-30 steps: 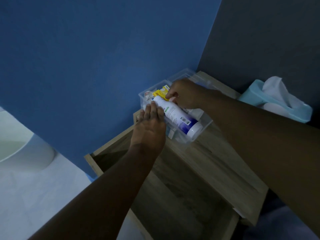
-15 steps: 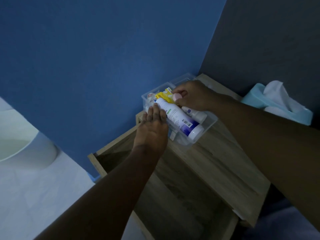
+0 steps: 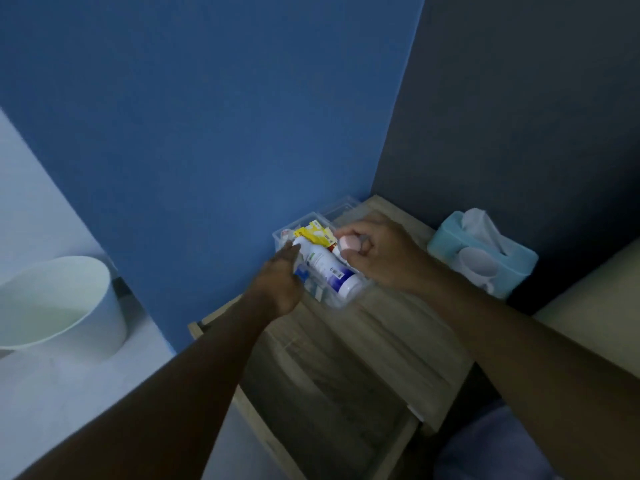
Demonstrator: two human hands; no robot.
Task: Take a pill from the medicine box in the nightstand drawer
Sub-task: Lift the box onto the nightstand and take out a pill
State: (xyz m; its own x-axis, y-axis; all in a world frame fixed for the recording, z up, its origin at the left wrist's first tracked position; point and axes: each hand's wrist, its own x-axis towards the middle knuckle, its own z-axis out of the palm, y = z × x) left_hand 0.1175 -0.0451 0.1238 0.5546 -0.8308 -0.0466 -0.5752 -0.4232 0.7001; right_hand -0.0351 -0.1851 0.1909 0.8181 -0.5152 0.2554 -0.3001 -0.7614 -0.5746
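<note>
A clear plastic medicine box sits on top of the wooden nightstand, against the blue wall. Inside lie a large white bottle with a blue band and yellow packets. My left hand rests on the box's near left edge, fingers against the big bottle. My right hand is closed around a small bottle with a pink cap, held just above the box. The open drawer is below, dark inside.
A light blue tissue box stands to the right on the nightstand side. The clear lid lies behind the box. A white bin stands on the floor at left. A pale bed edge is at right.
My right hand has lifted the small pink-capped bottle out of the box. My left hand has shifted along the box's left edge. The camera has pulled back and tilted.
</note>
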